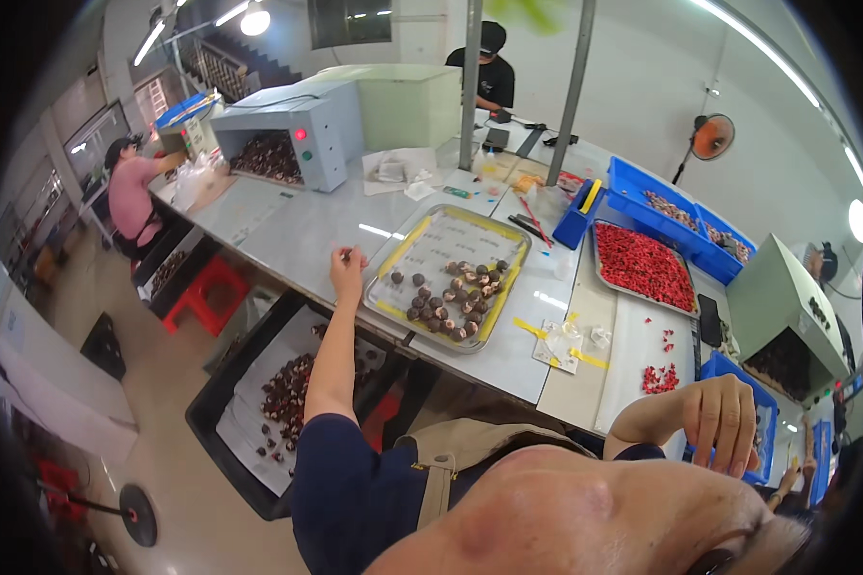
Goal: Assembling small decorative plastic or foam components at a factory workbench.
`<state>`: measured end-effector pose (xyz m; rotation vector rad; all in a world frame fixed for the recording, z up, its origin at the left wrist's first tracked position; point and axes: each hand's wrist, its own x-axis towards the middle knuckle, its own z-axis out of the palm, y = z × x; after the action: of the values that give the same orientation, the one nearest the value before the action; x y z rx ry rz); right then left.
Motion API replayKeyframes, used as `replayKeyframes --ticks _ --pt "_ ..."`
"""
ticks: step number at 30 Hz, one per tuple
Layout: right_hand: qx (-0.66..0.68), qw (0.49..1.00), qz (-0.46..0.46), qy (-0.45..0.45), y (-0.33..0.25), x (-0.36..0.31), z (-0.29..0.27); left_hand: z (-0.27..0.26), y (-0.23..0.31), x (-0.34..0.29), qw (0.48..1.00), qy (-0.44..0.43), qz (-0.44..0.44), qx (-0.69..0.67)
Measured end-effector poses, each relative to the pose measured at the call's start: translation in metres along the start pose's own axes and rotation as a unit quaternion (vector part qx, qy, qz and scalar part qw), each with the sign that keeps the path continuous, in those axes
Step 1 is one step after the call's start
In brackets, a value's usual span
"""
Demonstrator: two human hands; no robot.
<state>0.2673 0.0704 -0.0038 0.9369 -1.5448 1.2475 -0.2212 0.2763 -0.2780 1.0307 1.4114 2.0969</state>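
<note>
My left hand [348,273] is raised beside the left edge of a metal tray, its fingers pinched together at a small dark spot too tiny to name. The tray [379,309] has a yellow inner border and a pale printed sheet. Dark brown, round nut-like pieces [455,299], some with pale patches, lie in its nearer half. My right hand [722,422] hangs at the lower right with its fingers bent downward and slightly apart. Nothing shows in it. Below it to the left, small red pieces [660,379] are scattered on a white sheet.
A black bin [222,422] of brown pieces stands below the table's left edge. A tray of red pieces [645,266] and blue bins [633,196] are at right. Grey machine [331,144] stands at the back left, near two metal posts [471,86]. Co-workers [134,196] sit farther off.
</note>
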Motion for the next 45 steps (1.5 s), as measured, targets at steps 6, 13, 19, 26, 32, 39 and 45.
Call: replayKeyframes --ticks 6,13,19,26,32,39,45 --pt "-0.002 1.000 -0.003 0.016 -0.007 -0.016 -0.014 0.007 0.009 -0.002 1.000 0.000 -0.011 0.002" --pt "0.004 0.999 -0.016 0.048 -0.007 -0.027 -0.024 0.009 0.008 -0.001 0.999 -0.005 -0.020 0.039" --pt "0.006 0.999 -0.001 0.045 -0.005 -0.025 -0.031 0.010 0.011 -0.001 0.998 -0.003 -0.017 0.056" --pt "-0.003 1.000 0.019 0.023 -0.003 -0.024 -0.038 0.007 0.008 -0.002 0.998 -0.005 -0.013 0.064" --pt "-0.006 0.998 0.057 0.001 -0.005 -0.027 -0.053 0.012 0.012 -0.003 0.997 -0.005 -0.016 0.075" --pt "-0.015 0.998 0.051 0.022 -0.001 -0.029 -0.051 0.008 0.013 -0.003 0.997 -0.008 -0.014 0.073" --pt "-0.002 0.998 0.065 -0.011 0.004 -0.028 -0.056 0.005 0.013 -0.004 0.997 -0.008 -0.016 0.072"
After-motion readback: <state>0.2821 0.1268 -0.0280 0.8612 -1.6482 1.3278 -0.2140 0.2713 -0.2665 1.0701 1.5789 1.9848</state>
